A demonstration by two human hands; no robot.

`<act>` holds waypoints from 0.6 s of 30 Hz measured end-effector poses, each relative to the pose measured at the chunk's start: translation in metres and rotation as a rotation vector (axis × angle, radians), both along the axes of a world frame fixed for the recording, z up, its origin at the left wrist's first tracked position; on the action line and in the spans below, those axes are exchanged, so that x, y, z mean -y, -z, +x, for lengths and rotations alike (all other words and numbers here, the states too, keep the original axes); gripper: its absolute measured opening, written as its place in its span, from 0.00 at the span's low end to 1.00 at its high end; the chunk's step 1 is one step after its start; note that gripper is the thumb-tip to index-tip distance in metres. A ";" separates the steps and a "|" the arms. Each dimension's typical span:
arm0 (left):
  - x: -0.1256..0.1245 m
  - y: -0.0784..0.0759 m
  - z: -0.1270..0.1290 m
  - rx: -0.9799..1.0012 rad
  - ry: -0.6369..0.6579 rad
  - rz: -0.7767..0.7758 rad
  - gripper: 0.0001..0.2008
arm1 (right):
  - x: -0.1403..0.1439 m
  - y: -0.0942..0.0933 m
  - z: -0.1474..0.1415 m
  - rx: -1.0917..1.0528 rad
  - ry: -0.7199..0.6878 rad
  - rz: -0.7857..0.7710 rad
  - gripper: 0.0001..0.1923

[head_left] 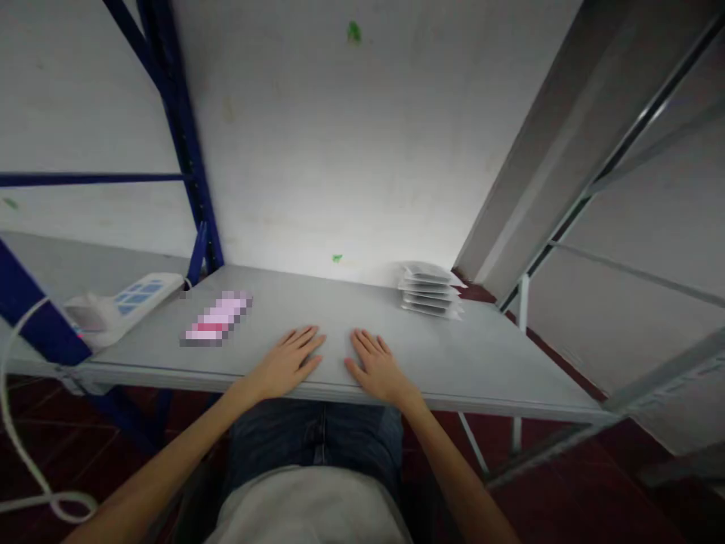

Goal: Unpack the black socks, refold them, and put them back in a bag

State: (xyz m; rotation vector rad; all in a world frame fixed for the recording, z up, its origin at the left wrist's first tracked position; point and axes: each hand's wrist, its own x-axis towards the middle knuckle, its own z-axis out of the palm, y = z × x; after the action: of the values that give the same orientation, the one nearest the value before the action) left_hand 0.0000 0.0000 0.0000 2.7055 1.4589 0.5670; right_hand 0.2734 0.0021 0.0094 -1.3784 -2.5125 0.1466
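My left hand (pixel 290 363) lies flat on the grey shelf board (pixel 334 302), fingers stretched out and thumb apart, holding nothing. Beside it, my right hand (pixel 376 366) rests palm down near the front edge, also with its fingers extended and nothing in it. A stack of thin white packets (pixel 427 289) stands toward the back, beyond my right hand and untouched. To the left of my left hand lies a flat pink-and-white item (pixel 218 319), blurred by pixels, so its kind cannot be made out.
At the left, a white power strip (pixel 136 302) with blue panels lies by the blue rack post (pixel 186 143). Its white cable (pixel 23 446) hangs over the front edge. A pale wall (pixel 334 151) closes the back, and a grey metal frame (pixel 583 196) rises at the right.
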 end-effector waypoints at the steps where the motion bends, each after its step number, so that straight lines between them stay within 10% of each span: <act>1: 0.000 0.001 0.000 0.005 0.001 0.007 0.29 | 0.000 0.000 0.000 0.001 -0.001 -0.002 0.36; 18: -0.002 0.004 -0.001 -0.010 -0.001 0.037 0.29 | 0.000 0.000 0.000 -0.008 -0.001 -0.002 0.35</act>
State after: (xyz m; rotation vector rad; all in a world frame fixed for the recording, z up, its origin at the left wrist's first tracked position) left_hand -0.0011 0.0024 -0.0041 2.7400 1.4668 0.5868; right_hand 0.2734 0.0021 0.0098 -1.3739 -2.5071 0.1543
